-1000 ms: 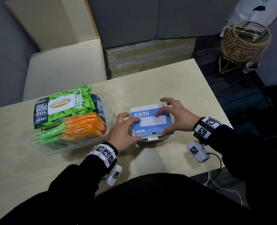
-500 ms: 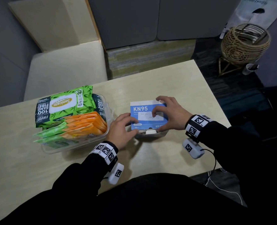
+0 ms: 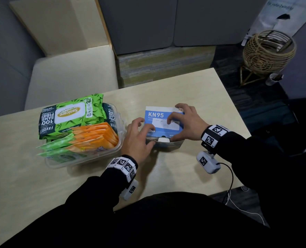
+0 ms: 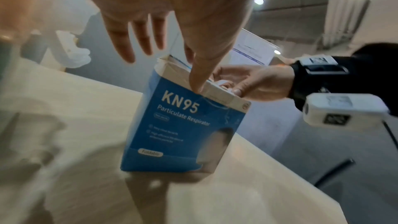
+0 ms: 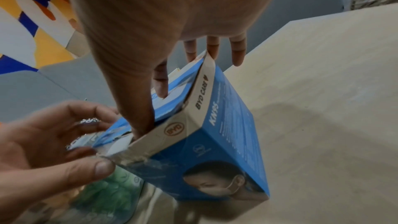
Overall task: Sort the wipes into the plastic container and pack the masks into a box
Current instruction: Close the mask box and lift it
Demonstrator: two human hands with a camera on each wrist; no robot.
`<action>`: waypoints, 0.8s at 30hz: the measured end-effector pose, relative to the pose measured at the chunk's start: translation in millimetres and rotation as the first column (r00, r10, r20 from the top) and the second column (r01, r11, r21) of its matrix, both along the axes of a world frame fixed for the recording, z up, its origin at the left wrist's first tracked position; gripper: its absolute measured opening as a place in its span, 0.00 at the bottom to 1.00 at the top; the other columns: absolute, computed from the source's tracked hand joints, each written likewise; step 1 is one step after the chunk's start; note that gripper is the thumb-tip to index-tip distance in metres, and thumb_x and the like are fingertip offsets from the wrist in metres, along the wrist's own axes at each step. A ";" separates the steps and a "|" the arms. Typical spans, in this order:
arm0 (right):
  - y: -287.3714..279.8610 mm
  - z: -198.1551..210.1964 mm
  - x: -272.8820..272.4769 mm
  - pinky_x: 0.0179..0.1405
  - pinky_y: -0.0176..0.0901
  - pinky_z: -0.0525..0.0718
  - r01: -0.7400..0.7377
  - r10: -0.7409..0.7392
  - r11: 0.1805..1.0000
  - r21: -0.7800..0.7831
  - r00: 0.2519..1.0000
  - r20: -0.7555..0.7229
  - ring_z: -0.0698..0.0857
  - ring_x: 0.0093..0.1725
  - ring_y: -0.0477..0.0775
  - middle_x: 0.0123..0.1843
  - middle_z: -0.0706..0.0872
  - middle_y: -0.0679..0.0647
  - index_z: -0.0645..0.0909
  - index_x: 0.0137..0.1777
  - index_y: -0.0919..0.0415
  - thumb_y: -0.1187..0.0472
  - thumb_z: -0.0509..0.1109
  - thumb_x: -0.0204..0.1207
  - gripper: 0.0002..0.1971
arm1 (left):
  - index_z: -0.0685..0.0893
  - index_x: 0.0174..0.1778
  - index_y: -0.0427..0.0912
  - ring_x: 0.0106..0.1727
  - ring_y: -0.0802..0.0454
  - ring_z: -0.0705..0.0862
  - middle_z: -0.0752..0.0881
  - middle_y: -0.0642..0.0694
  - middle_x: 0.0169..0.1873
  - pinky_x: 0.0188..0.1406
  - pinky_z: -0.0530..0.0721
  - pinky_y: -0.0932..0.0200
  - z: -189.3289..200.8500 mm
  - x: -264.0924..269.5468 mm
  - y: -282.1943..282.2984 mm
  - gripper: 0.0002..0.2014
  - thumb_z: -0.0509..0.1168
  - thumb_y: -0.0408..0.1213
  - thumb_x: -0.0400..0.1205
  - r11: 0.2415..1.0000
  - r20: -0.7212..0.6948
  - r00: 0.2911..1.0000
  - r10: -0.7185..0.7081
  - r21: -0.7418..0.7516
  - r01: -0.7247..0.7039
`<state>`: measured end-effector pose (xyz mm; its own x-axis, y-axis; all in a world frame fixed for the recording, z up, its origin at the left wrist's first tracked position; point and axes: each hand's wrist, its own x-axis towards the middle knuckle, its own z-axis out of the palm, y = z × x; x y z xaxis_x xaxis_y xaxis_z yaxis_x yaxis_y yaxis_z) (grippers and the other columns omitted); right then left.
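Note:
A blue KN95 mask box (image 3: 166, 146) (image 4: 185, 125) (image 5: 226, 134) stands upright on the table with its top flaps open. A blue KN95 mask packet (image 3: 159, 115) (image 5: 170, 106) lies across the opening, partly inside. My right hand (image 3: 177, 128) (image 5: 150, 108) grips the packet from the right, with its thumb down inside the box's front wall. My left hand (image 3: 148, 135) (image 4: 163, 67) holds the box's top left corner, thumb on the front wall and fingers over the packet. The clear plastic container (image 3: 121, 140) at the left holds a large green Sanicare wipes pack (image 3: 69, 113), orange packs (image 3: 95, 136) and small green packs (image 3: 59, 145).
The pale wooden table (image 3: 193, 86) ends close to the right of the box. A cream chair seat (image 3: 73, 74) stands behind the table. On the floor at the far right is a wicker basket stand (image 3: 268, 51). A thin cable (image 3: 231, 185) hangs off the table's right edge.
My right hand has brought the mask packet down onto the box's opening and closer to me. My left hand's fingers have slid from the box's side onto the packet's corner.

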<state>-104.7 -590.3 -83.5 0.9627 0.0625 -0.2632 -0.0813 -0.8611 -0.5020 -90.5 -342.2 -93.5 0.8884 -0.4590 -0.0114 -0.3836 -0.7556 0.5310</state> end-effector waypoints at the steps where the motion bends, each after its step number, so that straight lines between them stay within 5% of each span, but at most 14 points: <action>1: 0.9 -0.1 0.2 0.76 0.65 0.73 -0.001 0.001 1.000 -0.014 1.000 0.001 0.61 0.80 0.64 0.84 0.61 0.54 0.77 0.62 0.36 0.38 0.87 0.55 0.34 | 0.84 0.60 0.54 0.69 0.43 0.77 0.74 0.46 0.71 0.66 0.82 0.46 -1.0 -2.8 -0.7 0.24 0.83 0.39 0.71 0.999 0.044 0.998 -0.045 0.008 0.044; 4: 3.0 1.8 1.3 0.76 0.63 0.74 0.015 -0.015 1.000 -0.009 1.000 -0.003 0.61 0.80 0.64 0.83 0.62 0.54 0.77 0.63 0.36 0.40 0.88 0.54 0.36 | 0.86 0.58 0.55 0.63 0.42 0.78 0.79 0.48 0.63 0.61 0.81 0.41 -5.3 -6.5 -5.8 0.24 0.84 0.44 0.67 0.990 0.100 0.985 -0.141 0.020 0.140; 9: 3.6 2.7 1.0 0.76 0.58 0.73 0.037 -0.037 0.999 -0.002 0.999 -0.014 0.61 0.79 0.65 0.82 0.62 0.55 0.80 0.63 0.38 0.45 0.89 0.55 0.35 | 0.90 0.51 0.54 0.62 0.41 0.79 0.84 0.48 0.60 0.62 0.74 0.45 -11.4 -2.0 -17.8 0.11 0.80 0.41 0.75 0.979 0.220 0.956 -0.193 -0.022 0.203; 18: 3.8 7.9 4.2 0.74 0.61 0.76 0.002 -0.006 0.998 -0.057 0.997 -0.076 0.62 0.79 0.65 0.83 0.59 0.54 0.80 0.62 0.36 0.51 0.88 0.56 0.33 | 0.92 0.43 0.49 0.59 0.37 0.84 0.89 0.52 0.50 0.54 0.85 0.40 -21.0 2.2 -20.3 0.04 0.78 0.37 0.75 0.970 0.268 0.938 -0.218 -0.042 0.238; 22: -1.0 12.4 3.9 0.75 0.60 0.75 -0.021 0.014 0.999 -0.050 0.992 -0.125 0.61 0.80 0.67 0.84 0.59 0.53 0.79 0.65 0.35 0.49 0.87 0.59 0.33 | 0.91 0.45 0.50 0.60 0.41 0.82 0.88 0.54 0.49 0.54 0.86 0.40 -22.2 4.7 -21.5 0.05 0.78 0.38 0.75 0.981 0.189 0.966 -0.174 -0.051 0.187; 24: -1.3 14.9 2.5 0.76 0.62 0.74 -0.032 0.025 0.998 -0.054 0.991 -0.132 0.62 0.80 0.68 0.84 0.59 0.54 0.72 0.74 0.34 0.37 0.85 0.54 0.45 | 0.88 0.53 0.53 0.61 0.45 0.79 0.84 0.54 0.55 0.58 0.84 0.42 -12.9 8.8 -26.2 0.14 0.81 0.38 0.73 0.995 0.060 0.994 -0.086 -0.052 0.089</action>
